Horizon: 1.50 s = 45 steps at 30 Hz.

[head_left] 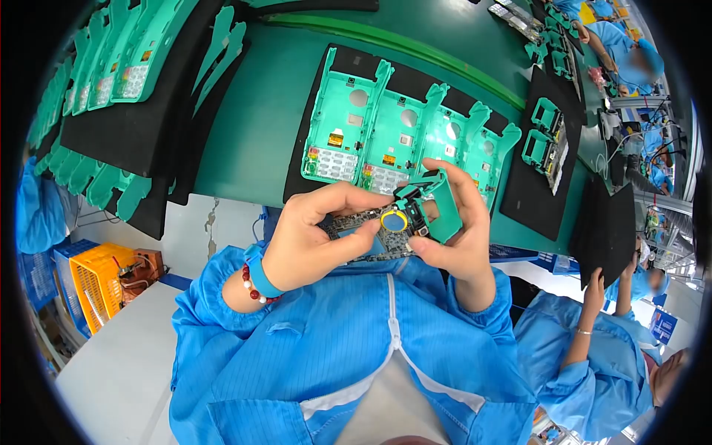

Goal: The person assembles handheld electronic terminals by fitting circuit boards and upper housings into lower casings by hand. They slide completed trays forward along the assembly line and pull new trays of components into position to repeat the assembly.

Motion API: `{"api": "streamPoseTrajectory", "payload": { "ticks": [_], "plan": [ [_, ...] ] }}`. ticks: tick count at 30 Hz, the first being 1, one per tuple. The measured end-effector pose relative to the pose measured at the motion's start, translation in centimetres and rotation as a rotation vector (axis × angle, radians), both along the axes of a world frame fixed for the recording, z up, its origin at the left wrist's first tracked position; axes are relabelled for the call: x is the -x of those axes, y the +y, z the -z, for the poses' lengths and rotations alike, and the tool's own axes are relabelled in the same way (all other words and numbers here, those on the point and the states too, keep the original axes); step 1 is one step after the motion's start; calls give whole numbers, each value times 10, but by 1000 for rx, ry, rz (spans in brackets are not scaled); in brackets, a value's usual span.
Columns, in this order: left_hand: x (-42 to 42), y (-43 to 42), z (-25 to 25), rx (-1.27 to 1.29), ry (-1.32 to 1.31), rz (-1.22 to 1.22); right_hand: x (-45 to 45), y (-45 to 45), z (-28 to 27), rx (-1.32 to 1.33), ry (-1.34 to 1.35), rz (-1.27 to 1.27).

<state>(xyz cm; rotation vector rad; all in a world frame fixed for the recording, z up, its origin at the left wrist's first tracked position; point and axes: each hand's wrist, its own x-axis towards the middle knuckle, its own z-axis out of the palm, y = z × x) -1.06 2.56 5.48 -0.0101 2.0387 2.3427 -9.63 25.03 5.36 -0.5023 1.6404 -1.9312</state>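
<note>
Close in front of my chest, a dark circuit board (pixel 363 225) with a round, yellow-rimmed blue disc (pixel 394 220) is held between both hands. My left hand (pixel 315 233) pinches the board's left end, its thumb lying near the disc. At the other end, my right hand (pixel 466 241) grips a green plastic piece (pixel 445 210) that stands up from the board. Whether this piece is fastened to the board I cannot tell. Just beyond my hands lie several green device housings (pixel 337 122) with keypads at their near ends, side by side on a black mat (pixel 297 178).
More green housings (pixel 141 59) stand on a black foam sheet (pixel 111 137) at the left. On the right, another mat holds green frames with boards (pixel 545 144). A co-worker (pixel 586 356) there lifts a black sheet (pixel 604 233). An orange crate (pixel 93 285) stands low at left.
</note>
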Motion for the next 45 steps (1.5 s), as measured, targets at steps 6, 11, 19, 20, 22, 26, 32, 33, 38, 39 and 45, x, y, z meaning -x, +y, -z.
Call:
{"api": "streamPoseTrajectory", "payload": {
  "ticks": [6, 11, 19, 20, 22, 26, 32, 33, 38, 39, 45],
  "plan": [
    [6, -16, 13, -431, -303, 156, 11, -6, -8, -2, 779, -113],
    [3, -13, 32, -506, -272, 313, 28, -3, -32, -173, 1072, -425],
    [-3, -36, 52, 1111, 444, -314, 78, -49, -46, -333, 833, 218],
    [-6, -37, 55, 1117, 485, -309, 83, -56, -50, -425, 876, 209],
    [-8, -36, 60, 1120, 543, -353, 96, -68, -46, -440, 921, 135],
    [-11, -34, 69, 1097, 606, -429, 110, -83, -49, -615, 1049, -50],
    [-8, -35, 71, 1146, 669, -429, 119, -106, -62, -686, 1108, -236],
    [-9, -36, 73, 1148, 660, -415, 118, -109, -59, -674, 1133, -238],
    [-4, -36, 64, 1176, 591, -285, 117, -127, -52, -836, 1114, -322],
    [-3, -37, 64, 1202, 567, -234, 117, -130, -53, -933, 1047, -360],
    [-3, -37, 59, 1221, 467, -129, 122, -119, -13, -842, 1403, -83]
  ]
}}
